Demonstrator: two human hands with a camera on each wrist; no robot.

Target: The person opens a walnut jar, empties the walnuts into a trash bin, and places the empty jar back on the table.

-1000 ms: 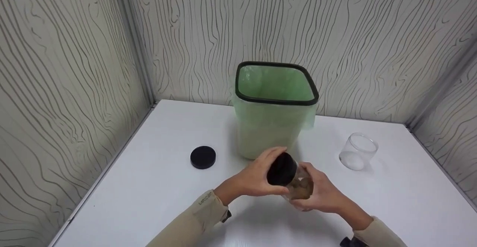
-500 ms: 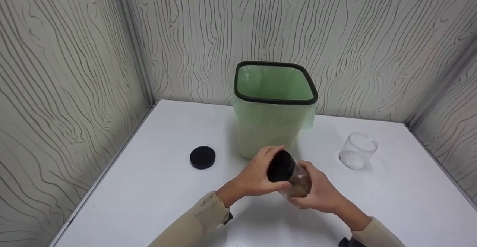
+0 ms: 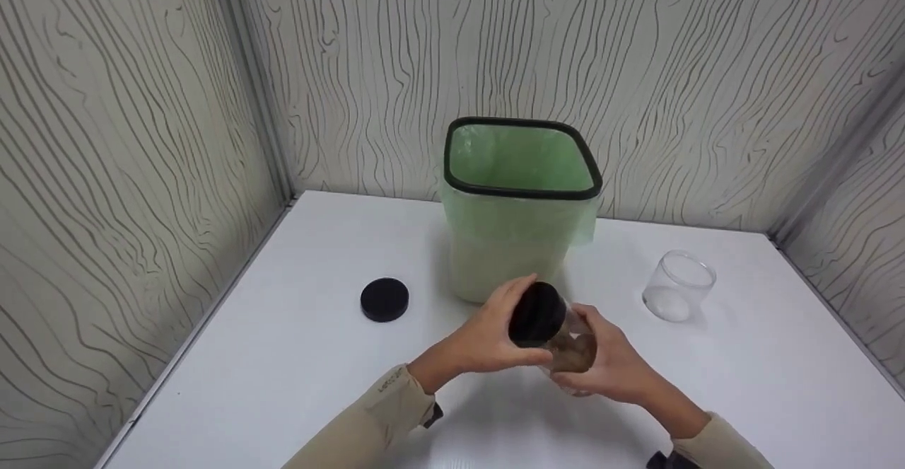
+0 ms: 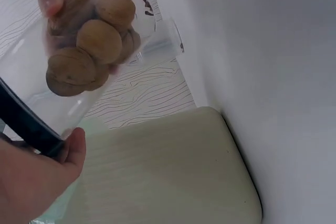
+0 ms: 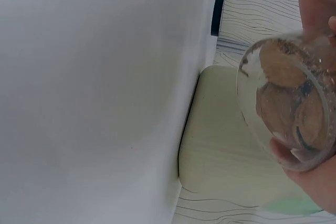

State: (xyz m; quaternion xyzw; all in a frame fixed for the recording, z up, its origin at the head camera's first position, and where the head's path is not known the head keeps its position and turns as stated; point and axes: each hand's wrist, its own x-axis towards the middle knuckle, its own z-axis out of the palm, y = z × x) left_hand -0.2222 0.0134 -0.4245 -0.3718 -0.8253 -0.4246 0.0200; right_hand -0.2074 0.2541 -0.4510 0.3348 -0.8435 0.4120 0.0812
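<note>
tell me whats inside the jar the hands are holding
Walnuts in their shells fill the lower part of the clear jar; at least four show through its wall. The right hand and the black lid hide any others.

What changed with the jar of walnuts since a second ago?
Hardly anything: both hands lifted the clear plastic jar of walnuts slightly. The left hand still grips its black lid, the right hand its body. The loose black lid, empty jar and green-lined bin stayed put.

Clear glossy plastic jar (image 3: 569, 345) w/ matt black lid (image 3: 535, 315), rough brown walnuts (image 4: 86, 51) inside, thin green plastic bin liner (image 3: 520, 204), smooth white tabletop (image 3: 297, 356), wood-grain walls (image 3: 127, 136)
</note>
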